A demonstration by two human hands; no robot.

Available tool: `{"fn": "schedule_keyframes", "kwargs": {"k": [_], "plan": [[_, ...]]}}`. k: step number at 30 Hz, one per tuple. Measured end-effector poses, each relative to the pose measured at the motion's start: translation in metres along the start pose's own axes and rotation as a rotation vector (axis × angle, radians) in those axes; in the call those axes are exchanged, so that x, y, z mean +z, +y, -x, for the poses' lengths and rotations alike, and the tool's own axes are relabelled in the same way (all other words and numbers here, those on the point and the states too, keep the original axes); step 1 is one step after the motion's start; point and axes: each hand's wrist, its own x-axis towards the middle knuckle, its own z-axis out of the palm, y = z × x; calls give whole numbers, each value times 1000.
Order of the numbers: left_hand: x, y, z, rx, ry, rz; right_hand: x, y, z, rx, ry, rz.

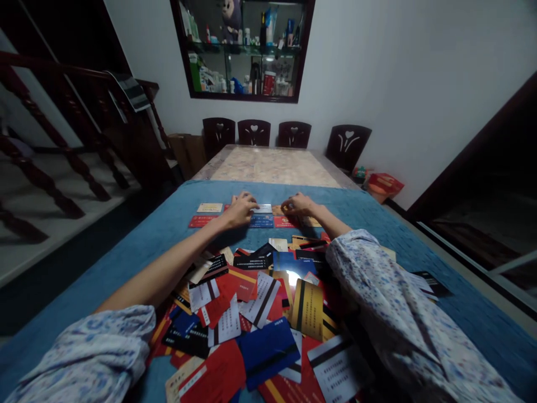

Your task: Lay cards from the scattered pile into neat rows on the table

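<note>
Two rows of cards lie on the blue cloth beyond a loose pile of cards point(268, 296). My left hand point(242, 210) rests over the rows, its fingertips at the left edge of a pale card point(264, 209) in the back row. Just right of that card, my right hand point(298, 205) has its fingers bent down onto an orange card point(277, 210). Whether either hand grips a card is too small to tell. In the front row are a blue card point(260, 221) and a red card point(286, 222). A cream card point(210, 207) lies at the back left.
The blue cloth point(142, 246) covers the near part of a long table, with the marbled tabletop point(277, 165) beyond. Several dark chairs point(254, 133) stand at the far end. A few cards point(430, 284) lie at the right. Stair railings point(62, 145) are at the left.
</note>
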Motion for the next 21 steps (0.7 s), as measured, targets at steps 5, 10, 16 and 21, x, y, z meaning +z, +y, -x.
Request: {"fn": "schedule_keyframes", "kwargs": {"k": [5,10,16,21], "plan": [[-1,-4,7,-7,24,5,0,-3,0,18,0,17],[-4,-9,22,-25,41,22,6,-3,-2,45,44,43],[-14,-16,58,-61,69,11,0,-9,1,44,74,36],[-25,-25,94,-110,99,-5,-13,-28,7,14,123,18]]}}
